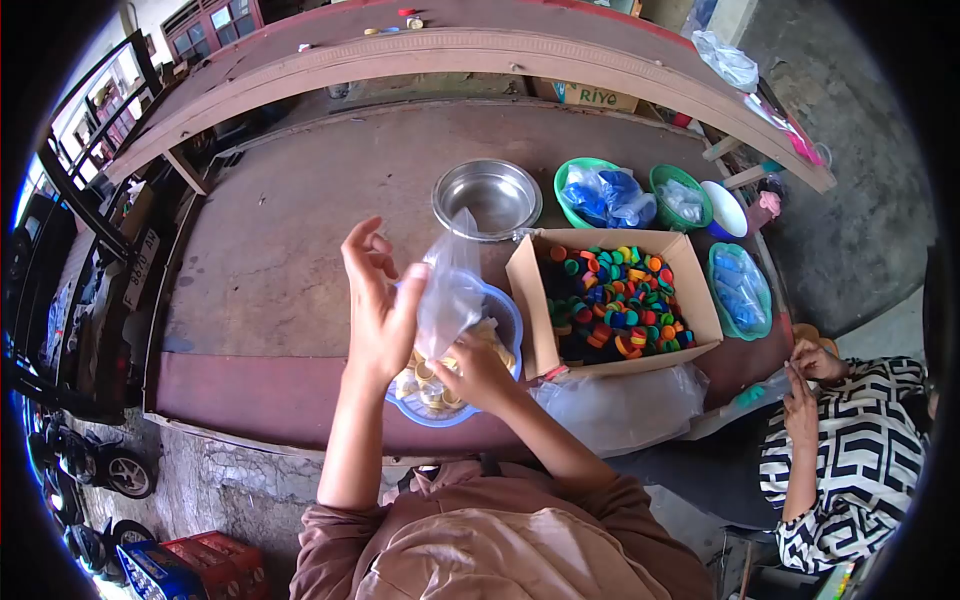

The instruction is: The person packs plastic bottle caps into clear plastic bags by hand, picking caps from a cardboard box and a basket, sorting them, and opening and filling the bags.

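Observation:
A clear plastic bag (447, 300) stands up over a blue basket (512, 318) that holds pale yellow caps (440, 393). My left hand (378, 310) is raised at the bag's left side, fingers spread and thumb by the plastic. Low on the bag, my right hand (482, 372) is closed around its lower part, above the caps; some of its fingertips are hidden. Right of the basket is a cardboard box (530, 320) full of loose bottle caps (625, 305) in several colours.
A steel bowl (487, 200) sits behind the basket. Green baskets (570, 205) with bagged blue items stand at the back right. Plastic bags (625, 405) lie along the front edge. A co-worker (840, 450) at the right handles a plastic bag. A raised shelf (450, 45) spans the back.

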Available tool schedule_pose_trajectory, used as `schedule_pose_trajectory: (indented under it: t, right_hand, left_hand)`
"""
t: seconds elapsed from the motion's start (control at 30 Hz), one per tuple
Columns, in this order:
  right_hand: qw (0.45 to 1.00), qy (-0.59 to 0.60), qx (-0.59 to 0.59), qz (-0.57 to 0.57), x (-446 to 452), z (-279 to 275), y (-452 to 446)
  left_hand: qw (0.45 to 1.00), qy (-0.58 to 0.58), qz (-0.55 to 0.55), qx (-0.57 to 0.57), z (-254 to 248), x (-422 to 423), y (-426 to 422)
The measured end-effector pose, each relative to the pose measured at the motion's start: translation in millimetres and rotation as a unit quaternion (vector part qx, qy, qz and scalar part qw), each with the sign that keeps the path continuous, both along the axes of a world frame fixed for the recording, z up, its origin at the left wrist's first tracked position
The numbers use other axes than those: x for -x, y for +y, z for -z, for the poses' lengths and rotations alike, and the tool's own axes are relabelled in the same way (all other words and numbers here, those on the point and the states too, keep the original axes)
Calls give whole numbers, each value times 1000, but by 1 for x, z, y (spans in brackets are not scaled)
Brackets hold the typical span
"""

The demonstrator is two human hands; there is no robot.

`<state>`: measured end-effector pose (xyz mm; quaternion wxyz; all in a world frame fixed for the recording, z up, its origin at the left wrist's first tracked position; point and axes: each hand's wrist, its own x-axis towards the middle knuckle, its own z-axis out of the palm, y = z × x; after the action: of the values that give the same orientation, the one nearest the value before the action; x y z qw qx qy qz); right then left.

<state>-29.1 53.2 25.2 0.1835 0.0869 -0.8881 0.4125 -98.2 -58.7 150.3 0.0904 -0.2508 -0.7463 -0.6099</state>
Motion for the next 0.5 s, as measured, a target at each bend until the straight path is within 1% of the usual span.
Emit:
schedule_pose_trajectory:
  t: [0.03, 0.07, 0.13, 0.17, 0.2, 0.23, 0.27, 0.3, 0.37, 0.4, 0.43, 0.5]
  right_hand:
    - [999, -39, -27, -8, -5, -12, -1]
    - [995, -80, -52, -16, -10, -17, -2]
    - [989, -72, -130, -5, -11, -7, -4]
    - [983, -68, -168, 0, -11, -2, -4]
    - [994, -25, -102, 0, -11, -4, -1]
    - [997, 18, -77, 10, -13, -8, 6]
    - [997, 59, -51, 19, -16, -14, 18]
    - [994, 100, -25, 29, -19, -21, 33]
    - [996, -1, 26, 89, -28, -12, 85]
    - [984, -42, -14, 174, -32, -5, 113]
    - [961, -82, -54, 257, -38, 5, 138]
    - [939, -141, -146, 277, -52, 34, 177]
  left_hand:
    - [995, 36, -4, 88, -13, -7, 3]
    - [992, 53, -6, 114, -17, -13, 6]
    - [982, 86, -10, 167, -20, -23, 11]
    - [984, 37, 11, 171, -22, -27, 10]
    - [984, -12, 32, 174, -23, -28, 8]
    - [981, -59, 53, 178, -23, -28, 5]
    - [992, -49, 53, 107, -14, -27, 5]
    - [993, -73, 62, 64, -13, -27, 5]
    - [995, -76, 58, 32, -2, -25, 1]
    - [990, -111, 72, -41, 0, -29, 3]
    - [987, -123, 80, -61, 0, -31, 6]
    - [979, -150, 92, -103, 0, -35, 12]
